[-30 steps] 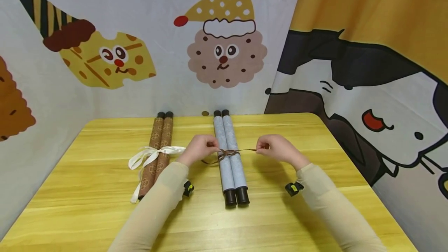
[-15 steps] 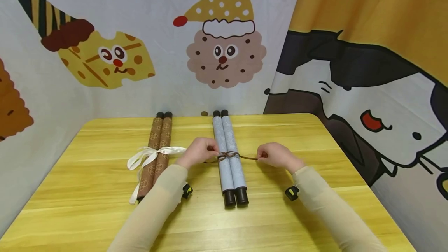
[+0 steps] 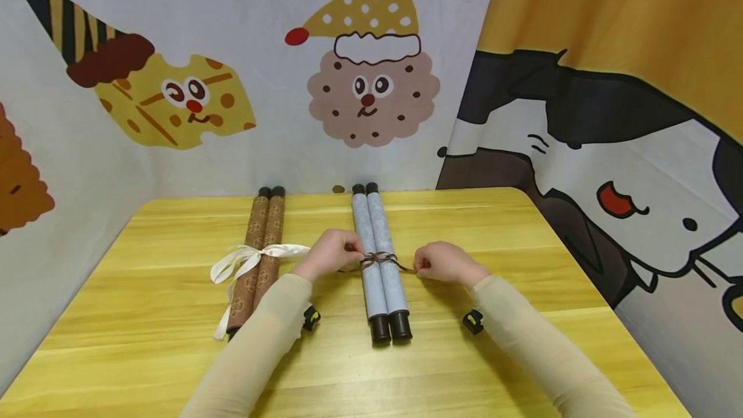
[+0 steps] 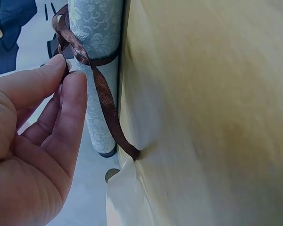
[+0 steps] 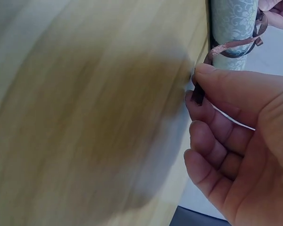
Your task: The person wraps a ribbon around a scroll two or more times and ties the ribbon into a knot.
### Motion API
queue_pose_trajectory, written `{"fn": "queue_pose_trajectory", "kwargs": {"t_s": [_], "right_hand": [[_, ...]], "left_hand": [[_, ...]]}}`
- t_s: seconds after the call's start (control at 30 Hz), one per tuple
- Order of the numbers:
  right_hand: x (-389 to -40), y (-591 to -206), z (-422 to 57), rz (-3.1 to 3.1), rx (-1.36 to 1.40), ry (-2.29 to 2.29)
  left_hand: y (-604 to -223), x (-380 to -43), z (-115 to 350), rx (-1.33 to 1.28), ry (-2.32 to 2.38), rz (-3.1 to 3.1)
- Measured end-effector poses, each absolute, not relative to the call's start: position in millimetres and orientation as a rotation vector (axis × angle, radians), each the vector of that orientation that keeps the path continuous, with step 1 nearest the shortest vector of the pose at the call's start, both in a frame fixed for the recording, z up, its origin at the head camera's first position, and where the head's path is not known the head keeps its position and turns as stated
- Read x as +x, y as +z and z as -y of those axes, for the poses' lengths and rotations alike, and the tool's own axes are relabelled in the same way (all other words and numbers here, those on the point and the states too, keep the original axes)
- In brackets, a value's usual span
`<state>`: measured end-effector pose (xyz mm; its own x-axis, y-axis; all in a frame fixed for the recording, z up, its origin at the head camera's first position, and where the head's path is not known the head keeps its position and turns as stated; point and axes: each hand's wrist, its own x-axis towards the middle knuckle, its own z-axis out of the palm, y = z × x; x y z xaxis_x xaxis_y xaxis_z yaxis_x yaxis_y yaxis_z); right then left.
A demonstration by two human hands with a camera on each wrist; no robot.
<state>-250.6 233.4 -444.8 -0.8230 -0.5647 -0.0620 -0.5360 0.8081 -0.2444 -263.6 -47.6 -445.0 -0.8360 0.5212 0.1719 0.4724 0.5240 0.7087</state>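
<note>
Two pale blue scroll rolls (image 3: pixel 379 231) with dark end caps lie side by side in the middle of the table. A thin brown ribbon (image 3: pixel 380 259) is tied round them in a bow with loops. My left hand (image 3: pixel 331 253), at their left side, pinches a loop of the ribbon between thumb and fingertip; a loose tail (image 4: pixel 108 103) hangs below in the left wrist view. On the other side my right hand (image 3: pixel 447 262) pinches the end of the other tail between thumb and index finger, its dark tip (image 5: pixel 197 96) poking out in the right wrist view.
Two brown patterned scroll rolls (image 3: pixel 268 231), tied with a white ribbon (image 3: pixel 249 254), lie to the left, partly behind my left forearm. The yellow wooden table (image 3: pixel 493 366) ends at a white cartoon-printed cloth (image 3: pixel 232 37) at the back.
My right hand has moved lower, then a little left toward the blue rolls, still pinching the ribbon tail, which now slopes down. My left hand has barely moved.
</note>
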Motion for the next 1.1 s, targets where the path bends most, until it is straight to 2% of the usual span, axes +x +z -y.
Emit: {"fn": "queue_pose_trajectory", "kwargs": {"t_s": [0.2, 0.47, 0.83, 1.1], "right_hand": [[-252, -442, -231, -2.827, -0.862, -0.351], [-255, -417, -232, -2.714, -0.892, -0.571], [-266, -410, -200, -2.843, -0.860, -0.722], [-281, -412, -181, -2.774, -0.840, -0.616]], "left_hand": [[-448, -263, 47, 0.814, 1.252, -2.649], [-451, -264, 46, 0.813, 1.254, -2.635], [-451, -263, 46, 0.816, 1.263, -2.642], [-450, -264, 45, 0.856, 1.205, -2.699]]}}
